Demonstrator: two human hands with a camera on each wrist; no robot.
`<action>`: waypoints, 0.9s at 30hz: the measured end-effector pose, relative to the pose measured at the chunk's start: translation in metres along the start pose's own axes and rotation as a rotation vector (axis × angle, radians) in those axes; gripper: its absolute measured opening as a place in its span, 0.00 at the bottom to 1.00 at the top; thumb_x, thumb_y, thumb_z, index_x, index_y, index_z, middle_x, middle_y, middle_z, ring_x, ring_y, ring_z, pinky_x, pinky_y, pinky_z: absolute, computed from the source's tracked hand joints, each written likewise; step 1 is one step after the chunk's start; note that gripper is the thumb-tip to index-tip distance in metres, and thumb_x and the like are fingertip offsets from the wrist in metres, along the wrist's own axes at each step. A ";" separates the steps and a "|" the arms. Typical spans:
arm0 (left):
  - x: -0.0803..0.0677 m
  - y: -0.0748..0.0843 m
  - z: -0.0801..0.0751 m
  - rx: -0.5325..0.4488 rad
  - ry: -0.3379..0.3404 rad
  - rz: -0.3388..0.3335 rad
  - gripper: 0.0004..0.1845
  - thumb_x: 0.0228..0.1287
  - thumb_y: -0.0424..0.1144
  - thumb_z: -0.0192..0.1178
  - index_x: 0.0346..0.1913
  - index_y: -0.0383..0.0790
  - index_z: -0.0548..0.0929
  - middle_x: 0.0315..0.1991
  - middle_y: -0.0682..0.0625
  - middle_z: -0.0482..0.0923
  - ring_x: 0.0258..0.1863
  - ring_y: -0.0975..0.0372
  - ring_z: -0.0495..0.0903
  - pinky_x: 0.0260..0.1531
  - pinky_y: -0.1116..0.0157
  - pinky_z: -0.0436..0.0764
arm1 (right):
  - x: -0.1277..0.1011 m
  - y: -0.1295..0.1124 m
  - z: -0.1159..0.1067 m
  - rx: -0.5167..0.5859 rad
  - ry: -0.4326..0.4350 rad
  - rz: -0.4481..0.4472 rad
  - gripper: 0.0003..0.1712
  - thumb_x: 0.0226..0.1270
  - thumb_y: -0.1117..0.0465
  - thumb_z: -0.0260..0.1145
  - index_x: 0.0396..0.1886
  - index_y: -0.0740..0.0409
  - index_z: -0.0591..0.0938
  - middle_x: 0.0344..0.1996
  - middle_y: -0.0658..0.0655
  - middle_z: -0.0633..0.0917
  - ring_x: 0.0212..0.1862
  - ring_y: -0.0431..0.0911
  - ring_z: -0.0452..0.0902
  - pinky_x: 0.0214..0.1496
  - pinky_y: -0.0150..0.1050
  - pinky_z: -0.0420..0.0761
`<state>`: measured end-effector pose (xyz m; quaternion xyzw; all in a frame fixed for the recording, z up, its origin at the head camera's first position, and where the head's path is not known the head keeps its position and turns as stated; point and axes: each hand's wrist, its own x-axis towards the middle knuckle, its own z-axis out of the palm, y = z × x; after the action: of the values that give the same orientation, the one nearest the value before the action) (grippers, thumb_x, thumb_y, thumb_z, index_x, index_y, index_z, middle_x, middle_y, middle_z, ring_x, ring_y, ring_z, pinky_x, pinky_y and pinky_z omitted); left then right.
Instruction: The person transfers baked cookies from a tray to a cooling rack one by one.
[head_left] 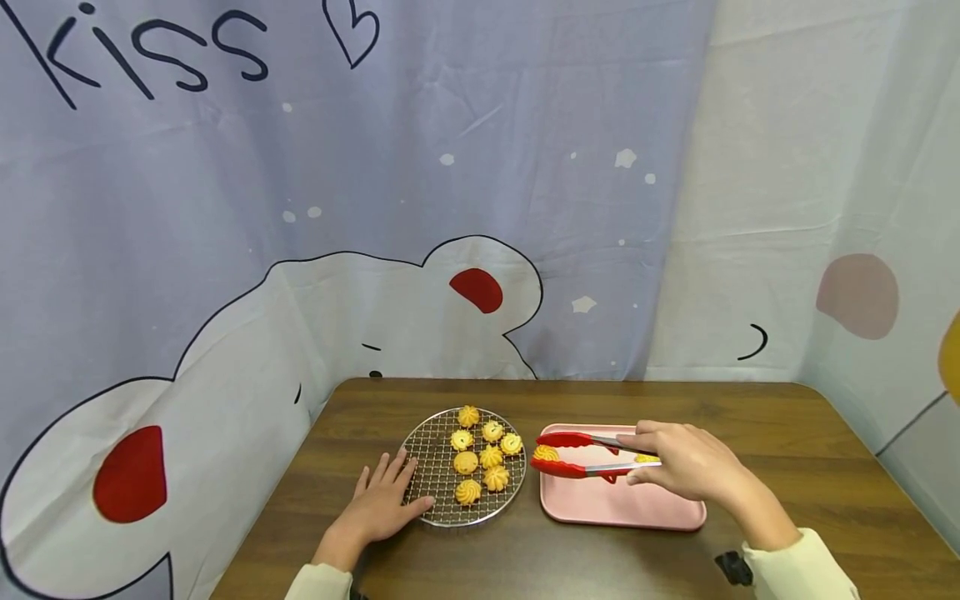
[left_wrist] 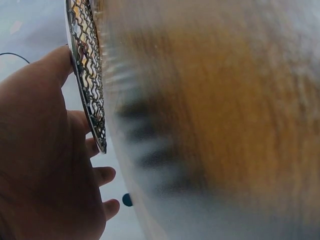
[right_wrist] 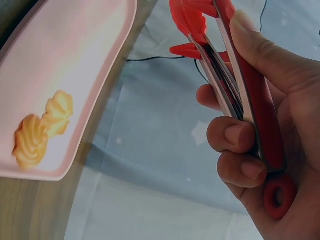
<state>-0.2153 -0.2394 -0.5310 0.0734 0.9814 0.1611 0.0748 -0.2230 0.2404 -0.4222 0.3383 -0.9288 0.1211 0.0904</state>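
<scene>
1 wire rack (head_left: 433, 454) on the desk (head_left: 585, 567), L side, w/ 8 rack cookies (head_left: 491, 457). L hand (head_left: 380, 505): fingers spread, touching the rack's near-L rim. R hand (head_left: 686, 458): fingers curled round 1 pr of tongs (right_wrist: 264, 112) over 1 pink tray (head_left: 622, 506), just R of the rack. 1 more cookie (head_left: 546, 453) btwn the red tips, abv the tray's L end; 2 tray cookies (right_wrist: 31, 142) (R wrist view, touching or nearly so).
</scene>
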 end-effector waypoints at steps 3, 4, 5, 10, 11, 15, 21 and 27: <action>0.000 -0.001 0.001 0.003 0.001 0.001 0.45 0.71 0.68 0.52 0.79 0.40 0.61 0.81 0.39 0.49 0.80 0.39 0.43 0.73 0.33 0.39 | 0.006 -0.002 0.001 0.010 -0.006 0.002 0.31 0.56 0.39 0.75 0.58 0.46 0.87 0.32 0.35 0.76 0.28 0.31 0.70 0.27 0.32 0.70; 0.000 -0.001 0.001 0.004 0.003 0.002 0.45 0.71 0.68 0.52 0.79 0.40 0.61 0.81 0.40 0.49 0.80 0.39 0.43 0.73 0.33 0.40 | 0.009 -0.002 0.001 0.016 -0.008 0.002 0.31 0.57 0.40 0.76 0.58 0.46 0.87 0.31 0.35 0.75 0.27 0.31 0.69 0.27 0.32 0.69; 0.000 -0.001 0.001 0.004 0.005 0.003 0.45 0.71 0.68 0.52 0.79 0.40 0.62 0.81 0.40 0.49 0.80 0.39 0.43 0.73 0.33 0.40 | 0.011 -0.003 0.002 0.020 -0.008 -0.001 0.30 0.56 0.41 0.76 0.59 0.45 0.87 0.31 0.35 0.75 0.27 0.31 0.68 0.27 0.32 0.68; 0.000 -0.001 0.001 0.000 0.009 0.006 0.45 0.71 0.67 0.52 0.79 0.40 0.62 0.81 0.40 0.49 0.80 0.39 0.43 0.72 0.33 0.40 | 0.023 -0.008 0.005 0.029 -0.015 -0.008 0.30 0.57 0.42 0.77 0.60 0.42 0.86 0.30 0.35 0.74 0.26 0.31 0.68 0.25 0.31 0.67; 0.000 -0.001 0.001 -0.001 0.007 0.006 0.45 0.71 0.67 0.52 0.79 0.40 0.62 0.81 0.40 0.49 0.80 0.39 0.43 0.72 0.33 0.40 | 0.025 -0.009 0.006 0.028 -0.015 -0.008 0.31 0.56 0.42 0.77 0.60 0.42 0.86 0.30 0.35 0.74 0.26 0.32 0.68 0.25 0.31 0.67; 0.000 -0.001 0.001 -0.004 0.003 0.004 0.45 0.71 0.68 0.52 0.79 0.40 0.61 0.81 0.40 0.49 0.80 0.39 0.43 0.72 0.33 0.40 | 0.034 -0.011 0.011 0.034 -0.019 -0.010 0.30 0.55 0.41 0.77 0.59 0.41 0.87 0.29 0.35 0.73 0.26 0.32 0.68 0.26 0.32 0.67; 0.001 0.001 0.000 -0.001 0.006 0.004 0.45 0.70 0.68 0.52 0.79 0.40 0.62 0.81 0.40 0.49 0.80 0.39 0.43 0.72 0.33 0.40 | 0.046 -0.013 0.015 0.040 -0.027 -0.019 0.31 0.56 0.39 0.76 0.58 0.44 0.88 0.32 0.35 0.76 0.29 0.33 0.71 0.27 0.32 0.69; 0.000 0.001 0.000 -0.003 0.011 0.005 0.45 0.71 0.67 0.53 0.79 0.39 0.62 0.81 0.40 0.49 0.79 0.39 0.44 0.72 0.32 0.40 | 0.060 -0.017 0.021 0.051 -0.023 -0.039 0.30 0.57 0.42 0.76 0.58 0.48 0.87 0.38 0.40 0.82 0.34 0.40 0.81 0.30 0.37 0.75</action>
<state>-0.2156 -0.2385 -0.5308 0.0747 0.9814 0.1630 0.0690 -0.2590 0.1861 -0.4245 0.3601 -0.9195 0.1392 0.0735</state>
